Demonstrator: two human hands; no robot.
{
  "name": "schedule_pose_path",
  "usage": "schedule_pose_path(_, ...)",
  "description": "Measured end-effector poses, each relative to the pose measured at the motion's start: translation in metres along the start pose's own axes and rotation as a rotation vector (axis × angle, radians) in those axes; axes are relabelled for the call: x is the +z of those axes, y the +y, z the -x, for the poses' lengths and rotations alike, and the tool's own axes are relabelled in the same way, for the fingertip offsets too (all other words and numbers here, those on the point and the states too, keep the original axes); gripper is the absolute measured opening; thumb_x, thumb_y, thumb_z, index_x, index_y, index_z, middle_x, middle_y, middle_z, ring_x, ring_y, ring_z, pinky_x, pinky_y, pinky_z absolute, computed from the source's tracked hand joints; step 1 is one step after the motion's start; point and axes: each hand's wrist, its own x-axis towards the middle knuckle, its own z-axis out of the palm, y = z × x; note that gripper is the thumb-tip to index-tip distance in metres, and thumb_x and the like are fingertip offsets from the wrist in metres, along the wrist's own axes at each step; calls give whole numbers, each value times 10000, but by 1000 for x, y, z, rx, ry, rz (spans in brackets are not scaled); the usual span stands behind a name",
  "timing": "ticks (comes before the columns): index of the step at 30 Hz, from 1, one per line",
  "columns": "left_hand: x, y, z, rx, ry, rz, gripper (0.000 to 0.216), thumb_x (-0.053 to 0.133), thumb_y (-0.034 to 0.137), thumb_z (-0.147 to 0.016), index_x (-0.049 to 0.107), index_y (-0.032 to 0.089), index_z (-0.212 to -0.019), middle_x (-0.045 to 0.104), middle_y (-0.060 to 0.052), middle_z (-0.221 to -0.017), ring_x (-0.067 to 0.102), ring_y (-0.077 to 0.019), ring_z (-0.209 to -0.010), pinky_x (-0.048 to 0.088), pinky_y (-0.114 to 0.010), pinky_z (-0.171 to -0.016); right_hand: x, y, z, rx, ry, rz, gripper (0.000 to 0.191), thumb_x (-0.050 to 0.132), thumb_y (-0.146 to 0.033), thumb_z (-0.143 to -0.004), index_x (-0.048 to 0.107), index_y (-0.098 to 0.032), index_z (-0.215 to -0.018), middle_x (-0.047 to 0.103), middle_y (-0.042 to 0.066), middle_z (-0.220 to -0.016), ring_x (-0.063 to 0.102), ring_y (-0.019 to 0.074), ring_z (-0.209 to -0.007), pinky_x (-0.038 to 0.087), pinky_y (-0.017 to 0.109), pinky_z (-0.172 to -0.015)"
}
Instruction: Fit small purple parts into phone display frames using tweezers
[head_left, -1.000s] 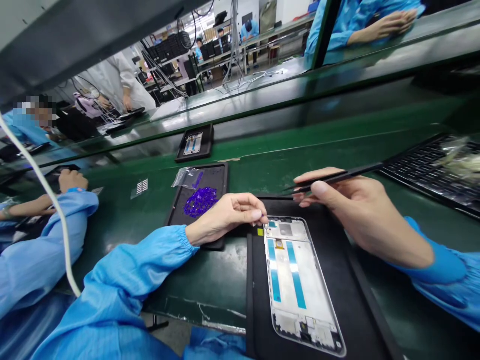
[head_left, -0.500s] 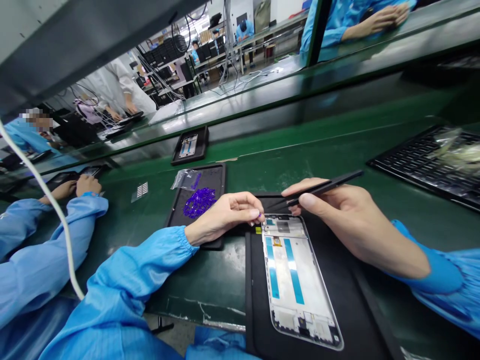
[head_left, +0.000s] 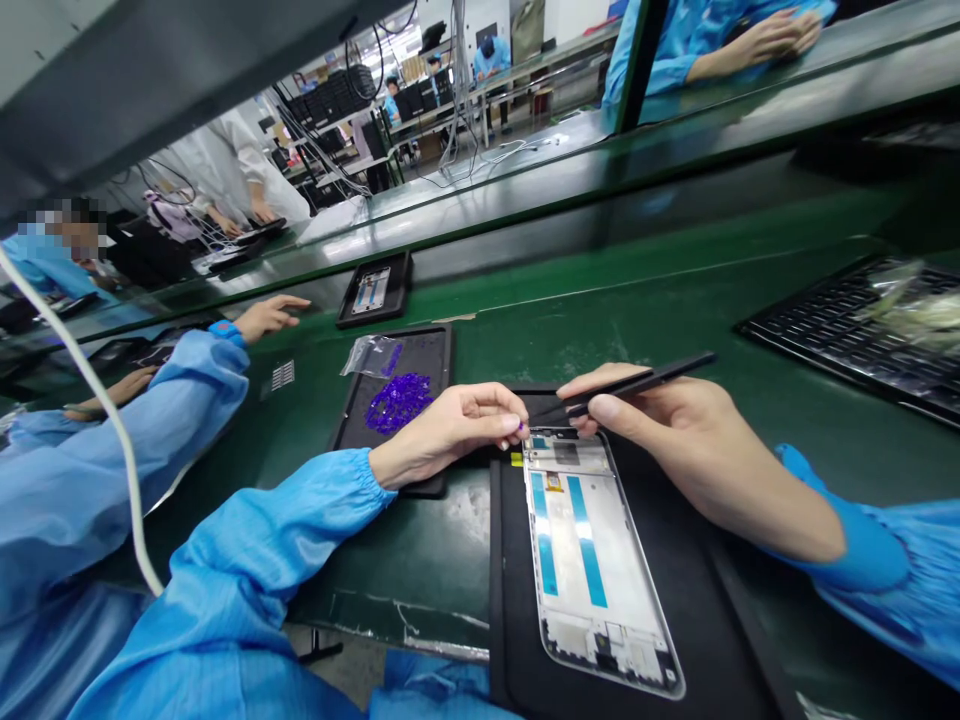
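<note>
The left hand (head_left: 469, 428) is pinching a tiny purple piece (head_left: 520, 426) between its thumb and finger, so its grip is closed on it. The right hand (head_left: 667, 430) is gripping black tweezers (head_left: 645, 384), and their tips are pointing at that piece; I can't tell if they are touching it. Just under both hands, a silver phone frame (head_left: 619, 540) with two blue strips (head_left: 586, 540) is lying face up on a black tray (head_left: 517, 610), at the near edge of the green worktop (head_left: 570, 310). To the left, farther from that edge, a second black tray (head_left: 446, 350) is holding a purple pile (head_left: 400, 402) and a clear bag (head_left: 369, 355). Closer to the worktop's far edge, a small black tray (head_left: 406, 290) is carrying another phone frame (head_left: 371, 290). A co-worker's hand (head_left: 270, 316) is reaching toward it. Over on the right, a black grid tray (head_left: 817, 325) is sitting on the worktop.
</note>
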Motion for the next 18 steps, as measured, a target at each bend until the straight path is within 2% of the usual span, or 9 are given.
schedule_pose_path(6, -2, -1, -1, 4, -40, 31, 313, 872, 329, -733, 680, 128, -877, 673, -31, -805, 595, -94, -733, 419, -208, -697, 0, -7, 0, -146, -39, 58, 129, 709, -392, -869, 781, -300, -924, 750, 7, -917, 711, 189, -862, 590, 306, -802)
schedule_pose_path(18, -2, -3, -2, 40, -78, 1, 292, 839, 338, -768, 686, 125, -895, 662, -23, -822, 582, -91, -746, 412, -212, -706, 0, -6, 2, -221, -54, 137, 108, 690, -325, -896, 774, -279, -947, 750, 13, -906, 709, 171, -836, 585, 273, -767)
